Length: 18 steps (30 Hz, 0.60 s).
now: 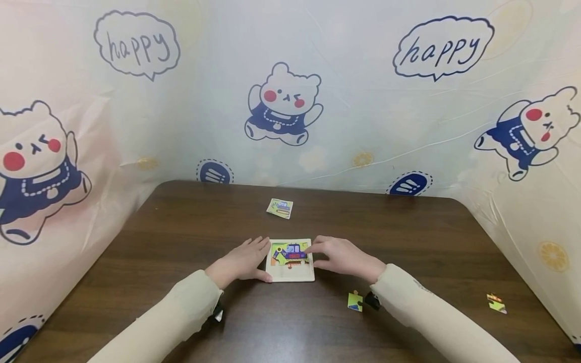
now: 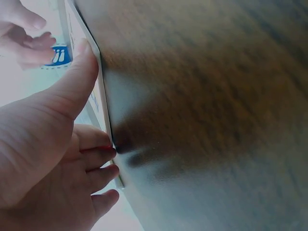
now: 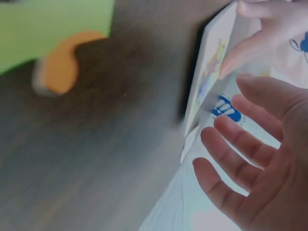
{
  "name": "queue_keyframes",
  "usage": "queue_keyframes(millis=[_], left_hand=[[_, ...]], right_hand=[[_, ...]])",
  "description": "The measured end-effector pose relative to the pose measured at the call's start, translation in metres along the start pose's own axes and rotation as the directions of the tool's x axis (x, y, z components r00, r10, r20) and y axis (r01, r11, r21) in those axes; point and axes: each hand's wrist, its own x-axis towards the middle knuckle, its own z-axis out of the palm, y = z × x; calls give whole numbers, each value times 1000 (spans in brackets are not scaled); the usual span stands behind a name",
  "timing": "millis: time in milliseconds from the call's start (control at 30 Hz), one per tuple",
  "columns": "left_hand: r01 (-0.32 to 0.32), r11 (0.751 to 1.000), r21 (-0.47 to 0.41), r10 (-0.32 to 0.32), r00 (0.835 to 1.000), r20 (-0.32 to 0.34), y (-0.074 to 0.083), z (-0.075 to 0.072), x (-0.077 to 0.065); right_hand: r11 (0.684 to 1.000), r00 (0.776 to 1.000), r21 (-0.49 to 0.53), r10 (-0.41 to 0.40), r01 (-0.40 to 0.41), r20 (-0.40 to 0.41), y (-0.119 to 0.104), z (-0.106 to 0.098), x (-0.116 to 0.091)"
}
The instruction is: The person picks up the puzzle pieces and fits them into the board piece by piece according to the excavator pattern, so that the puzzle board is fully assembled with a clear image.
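Observation:
A white puzzle board [image 1: 290, 275] lies mid-table in the head view. Its upper part holds joined pieces forming a purple excavator picture [image 1: 292, 252]; the lower strip is bare white. My left hand [image 1: 242, 259] rests along the board's left side, thumb at the near left corner and fingers fairly straight by the far left corner. Over the right edge hovers my right hand [image 1: 344, 257], its index finger at the picture's right side. The right wrist view shows that hand [image 3: 260, 154] with loosely bent, spread fingers and nothing between them.
Beyond the board lies a small picture card [image 1: 280, 208] or pieces with a similar excavator print. A green puzzle piece [image 1: 355, 301] lies near the right wrist, and another piece [image 1: 497, 303] farther right. A printed cloth [image 1: 354, 126] hangs around the brown table [image 1: 181, 217].

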Motion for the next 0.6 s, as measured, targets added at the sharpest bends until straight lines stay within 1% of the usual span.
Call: queue_keyframes(millis=[133,233,400,600], left_hand=[[0,1000,-4,0,1000,0,1,0,0],[-4,1000,-4,4,1000,-3,1,0,0],[-7,1000,-1,7,1000,-1,0,1,1],[-3,1000,7,3,1000,-1,-1,2,1]], right_hand=[[996,998,65,58,-59,12,2,-7,-22],[992,997,102,76,-77,8,3,-10,-41],[991,996,102,87,-86,-6,7,-6,-72],[990,994,99,107,-104,-23,9,3,-101]])
